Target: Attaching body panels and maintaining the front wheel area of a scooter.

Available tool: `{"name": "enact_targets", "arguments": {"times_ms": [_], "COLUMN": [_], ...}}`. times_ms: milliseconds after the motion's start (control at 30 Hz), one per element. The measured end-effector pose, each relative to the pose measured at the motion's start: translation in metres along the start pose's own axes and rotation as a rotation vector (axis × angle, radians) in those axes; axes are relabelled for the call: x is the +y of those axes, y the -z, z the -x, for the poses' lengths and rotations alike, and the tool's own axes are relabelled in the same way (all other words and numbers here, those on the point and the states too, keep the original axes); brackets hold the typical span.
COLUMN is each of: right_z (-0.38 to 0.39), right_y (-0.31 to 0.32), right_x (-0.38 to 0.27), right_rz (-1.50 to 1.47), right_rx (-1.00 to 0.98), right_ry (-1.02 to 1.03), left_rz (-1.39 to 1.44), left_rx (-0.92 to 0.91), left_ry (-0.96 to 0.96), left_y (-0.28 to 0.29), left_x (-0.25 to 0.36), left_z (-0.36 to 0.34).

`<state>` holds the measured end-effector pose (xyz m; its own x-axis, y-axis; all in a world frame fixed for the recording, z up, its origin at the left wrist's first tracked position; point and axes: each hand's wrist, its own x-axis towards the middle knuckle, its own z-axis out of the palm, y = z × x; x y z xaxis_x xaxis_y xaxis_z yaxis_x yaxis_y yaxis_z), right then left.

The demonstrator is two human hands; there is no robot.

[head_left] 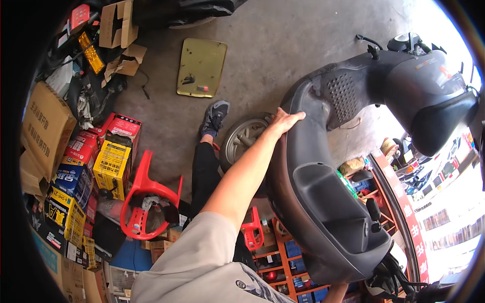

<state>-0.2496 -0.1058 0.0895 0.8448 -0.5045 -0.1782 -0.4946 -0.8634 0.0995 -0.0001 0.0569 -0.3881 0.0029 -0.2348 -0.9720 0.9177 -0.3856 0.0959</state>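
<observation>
A dark grey scooter [298, 202] fills the right half of the view, with a recessed black storage pocket [323, 192] and a studded footboard [343, 96]. My left arm stretches up from the lower edge. My left hand [288, 122] grips the scooter's outer body panel beside the footboard, its thumb and fingers set at the panel's edge. Just left of that hand, a wheel [242, 141] shows partly behind my forearm. At the bottom right only part of my right forearm [336, 293] appears. The scooter's body hides my right hand.
A yellowish tray [217, 65] with small dark parts lies on the concrete floor ahead. At left stand a red plastic stool [139, 222] and stacked cartons [113, 161]. Orange shelving [283, 257] with blue bins is beyond the scooter. My shoe [216, 118] is near the wheel.
</observation>
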Motion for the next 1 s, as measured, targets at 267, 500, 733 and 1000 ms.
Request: {"name": "enact_targets", "arguments": {"times_ms": [267,500,733,1000], "right_z": [0.024,0.020,-0.009,0.001], "right_y": [0.020,0.012,-0.001,0.013], "right_x": [0.000,-0.009,-0.003,0.000], "right_rz": [0.010,-0.018,-0.026,0.072], "right_rx": [-0.052,-0.067,-0.072,0.001], "right_ry": [-0.051,-0.076,-0.129,-0.123], "left_rz": [0.129,-0.071,0.086,0.339], "left_rx": [-0.008,0.086,0.025,-0.038], "left_ry": [-0.026,-0.320,-0.327,-0.102], "left_y": [-0.007,0.000,-0.002,-0.009], "left_x": [-0.007,-0.002,-0.048,-0.087], "left_z": [-0.015,-0.018,0.041,0.196]}}
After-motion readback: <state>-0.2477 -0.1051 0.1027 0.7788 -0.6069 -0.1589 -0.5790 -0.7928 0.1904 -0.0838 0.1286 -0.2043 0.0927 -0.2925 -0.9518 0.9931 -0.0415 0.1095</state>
